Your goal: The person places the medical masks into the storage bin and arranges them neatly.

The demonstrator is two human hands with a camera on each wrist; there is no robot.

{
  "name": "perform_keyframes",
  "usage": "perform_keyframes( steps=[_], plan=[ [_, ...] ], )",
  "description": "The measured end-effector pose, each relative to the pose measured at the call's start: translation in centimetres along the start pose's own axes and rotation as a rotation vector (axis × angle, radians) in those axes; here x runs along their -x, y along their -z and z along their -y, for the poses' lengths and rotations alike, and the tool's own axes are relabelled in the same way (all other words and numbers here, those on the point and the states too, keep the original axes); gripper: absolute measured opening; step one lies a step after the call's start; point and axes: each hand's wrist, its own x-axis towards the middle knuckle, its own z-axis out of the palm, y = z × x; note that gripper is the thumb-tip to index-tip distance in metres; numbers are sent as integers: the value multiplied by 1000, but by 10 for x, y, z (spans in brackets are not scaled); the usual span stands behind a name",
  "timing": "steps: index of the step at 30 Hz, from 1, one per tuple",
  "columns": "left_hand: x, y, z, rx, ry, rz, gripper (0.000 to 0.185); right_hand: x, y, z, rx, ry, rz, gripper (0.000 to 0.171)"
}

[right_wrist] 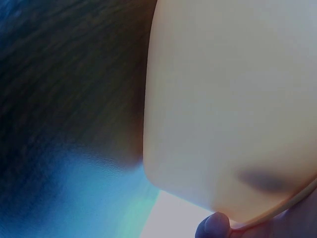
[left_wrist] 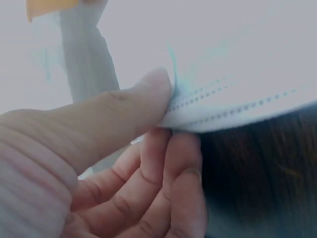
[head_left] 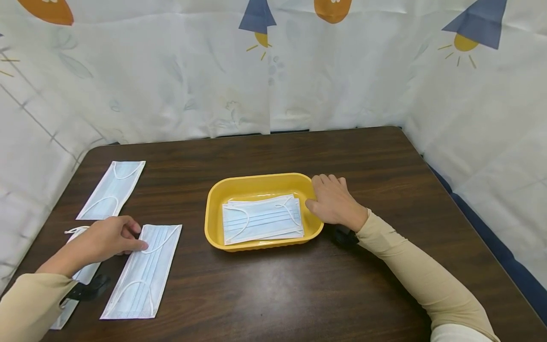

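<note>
A pale blue face mask (head_left: 143,270) lies flat on the dark wooden table at the left. My left hand (head_left: 138,240) pinches its upper left edge; in the left wrist view the thumb and fingers (left_wrist: 166,121) clamp the stitched edge of the mask (left_wrist: 237,99). A yellow tray (head_left: 256,179) sits mid-table with a small stack of masks (head_left: 261,219) in it. My right hand (head_left: 320,194) holds the tray's right rim, fingers curled over it. The right wrist view shows the tray's outer wall (right_wrist: 233,99) close up and one fingertip (right_wrist: 214,225) under the rim.
Another mask (head_left: 112,189) lies flat at the far left of the table. A third mask (head_left: 85,274) is partly hidden under my left forearm. A patterned white curtain (head_left: 273,85) closes in the table on three sides.
</note>
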Motion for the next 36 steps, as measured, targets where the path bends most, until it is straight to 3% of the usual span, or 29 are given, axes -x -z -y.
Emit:
perform_keyframes(
  steps=[12,21,28,36],
  plan=[
    [4,-6,-1,1,-31,-29,35,0,0,0,-1,2,-7,30],
    [3,-5,0,6,11,-14,65,0,1,0,0,-1,0,39],
    [6,-8,-4,-16,-43,-57,36,0,1,0,-5,3,-5,41],
    [8,-8,-7,28,-39,-58,30,1,1,-1,-6,2,-3,42]
  ],
)
